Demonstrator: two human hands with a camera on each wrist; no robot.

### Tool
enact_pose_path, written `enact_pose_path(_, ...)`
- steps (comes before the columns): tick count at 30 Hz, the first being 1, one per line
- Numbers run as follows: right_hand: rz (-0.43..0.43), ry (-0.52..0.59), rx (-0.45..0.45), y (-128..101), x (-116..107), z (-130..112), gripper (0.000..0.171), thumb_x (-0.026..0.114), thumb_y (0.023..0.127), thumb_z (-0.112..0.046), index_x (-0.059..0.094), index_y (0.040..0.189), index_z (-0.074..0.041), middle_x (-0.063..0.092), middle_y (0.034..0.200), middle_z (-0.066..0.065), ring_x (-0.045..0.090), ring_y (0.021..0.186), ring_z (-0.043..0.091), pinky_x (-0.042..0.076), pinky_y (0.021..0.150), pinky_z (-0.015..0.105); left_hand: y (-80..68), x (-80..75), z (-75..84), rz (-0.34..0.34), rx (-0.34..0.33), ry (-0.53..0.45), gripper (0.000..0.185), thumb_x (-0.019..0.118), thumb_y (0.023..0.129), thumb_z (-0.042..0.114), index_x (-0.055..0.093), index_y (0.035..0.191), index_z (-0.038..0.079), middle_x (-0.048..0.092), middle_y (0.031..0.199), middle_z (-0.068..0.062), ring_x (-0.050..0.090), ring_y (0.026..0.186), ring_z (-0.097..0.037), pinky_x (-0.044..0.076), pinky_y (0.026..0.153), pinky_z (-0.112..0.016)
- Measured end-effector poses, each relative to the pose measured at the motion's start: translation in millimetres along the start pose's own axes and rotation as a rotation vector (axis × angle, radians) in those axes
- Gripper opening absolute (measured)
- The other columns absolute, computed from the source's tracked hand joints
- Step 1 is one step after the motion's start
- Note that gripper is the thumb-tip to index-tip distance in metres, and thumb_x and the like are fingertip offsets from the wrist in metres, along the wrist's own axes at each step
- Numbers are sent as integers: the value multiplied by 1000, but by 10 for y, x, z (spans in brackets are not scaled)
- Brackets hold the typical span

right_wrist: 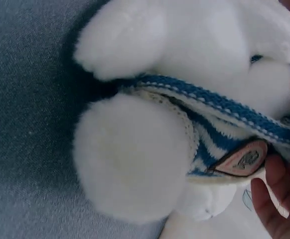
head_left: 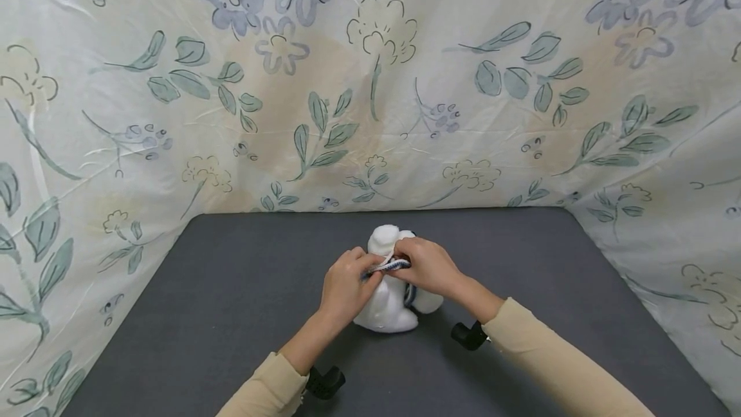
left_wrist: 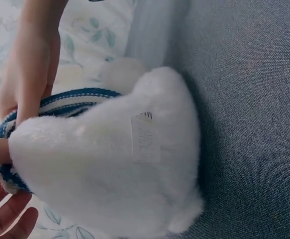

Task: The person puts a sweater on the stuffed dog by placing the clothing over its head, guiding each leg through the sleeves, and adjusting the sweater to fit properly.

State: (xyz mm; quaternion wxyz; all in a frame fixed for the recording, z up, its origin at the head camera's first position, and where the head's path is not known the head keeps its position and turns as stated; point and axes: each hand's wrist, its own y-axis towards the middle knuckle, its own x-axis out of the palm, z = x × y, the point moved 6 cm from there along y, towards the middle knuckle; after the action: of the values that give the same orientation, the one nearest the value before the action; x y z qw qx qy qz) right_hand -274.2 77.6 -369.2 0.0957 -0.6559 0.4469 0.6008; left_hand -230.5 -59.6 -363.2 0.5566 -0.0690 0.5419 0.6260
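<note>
A white plush toy (head_left: 389,304) stands on the dark grey table (head_left: 231,295), with a blue-and-white knitted band (head_left: 391,266) stretched round it. My left hand (head_left: 346,287) pinches the band at its left end and my right hand (head_left: 428,267) pinches it at the right, both over the toy's upper part. In the left wrist view the toy's furry back (left_wrist: 110,164) with a sewn label (left_wrist: 145,137) fills the frame and the band (left_wrist: 70,99) runs behind it. The right wrist view shows the band (right_wrist: 219,107) crossing between two plush limbs, with a small oval patch (right_wrist: 242,159) near my fingertips (right_wrist: 274,194).
A floral cloth (head_left: 370,82) hangs behind and along both sides of the table. Bare grey surface lies to the left, right and front of the toy. Black wrist-camera mounts (head_left: 324,381) (head_left: 469,334) sit under my forearms.
</note>
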Motion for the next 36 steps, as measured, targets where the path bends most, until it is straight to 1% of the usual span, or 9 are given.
enact_pose_path(2,-19,34,-15,-16,-2,6,20,74,78,-28,57,82,-20,51,73,-10,41,61,2,36,52,18,3,2,-19,2,-11,-4,17,74,76,14,72,92,19,52,72,7,39,58,-4,31,49,-18)
enact_pose_path(4,-34,47,-42,-30,-10,0,23,73,79,-26,58,95,-19,51,81,-9,43,67,3,38,56,19,4,2,-36,3,-23,-13,18,75,76,14,72,93,19,53,73,7,39,57,-4,31,49,-17)
enact_pose_path(9,-3,10,-143,-47,-57,-43,50,73,79,-24,52,124,-17,52,103,-1,47,81,9,42,65,25,1,5,-60,5,-35,-29,18,74,76,16,72,94,18,56,75,6,39,56,-4,31,49,-17)
enact_pose_path(12,12,11,-198,-49,-73,-72,58,73,79,-21,48,132,-20,51,119,4,50,93,15,43,71,32,0,12,-68,2,-36,-28,17,74,77,16,73,94,18,57,75,6,38,56,-3,31,48,-17)
enact_pose_path(16,-3,36,-228,-48,-64,-74,45,72,80,-20,56,122,-21,51,124,6,52,100,19,44,76,37,-4,17,-76,0,-38,-28,16,75,77,17,73,93,18,58,76,7,41,56,-5,32,49,-18)
enact_pose_path(21,1,36,-190,-43,-50,-21,28,74,78,-25,59,101,-19,54,113,1,50,91,15,42,72,32,5,-3,-80,15,-45,-61,12,75,76,16,71,87,18,62,77,8,52,60,-8,36,51,-18)
enact_pose_path(24,3,40,-174,-40,-32,3,28,75,77,-25,57,98,-19,54,108,-1,48,86,12,40,69,30,14,-6,-94,17,-54,-83,11,75,75,15,70,84,18,62,77,8,55,62,-8,38,52,-19)
enact_pose_path(31,-40,91,-131,-57,34,10,33,76,76,-26,56,101,-17,53,100,-4,46,83,9,40,69,27,36,7,-124,15,-80,-122,9,74,76,14,69,82,18,62,76,8,56,63,-9,40,53,-19)
enact_pose_path(36,-14,52,-85,-42,43,34,28,78,73,-26,55,89,-19,50,85,-9,41,72,7,34,62,24,36,45,-158,1,-85,-150,8,73,77,15,67,80,18,59,74,7,57,64,-14,42,55,-20)
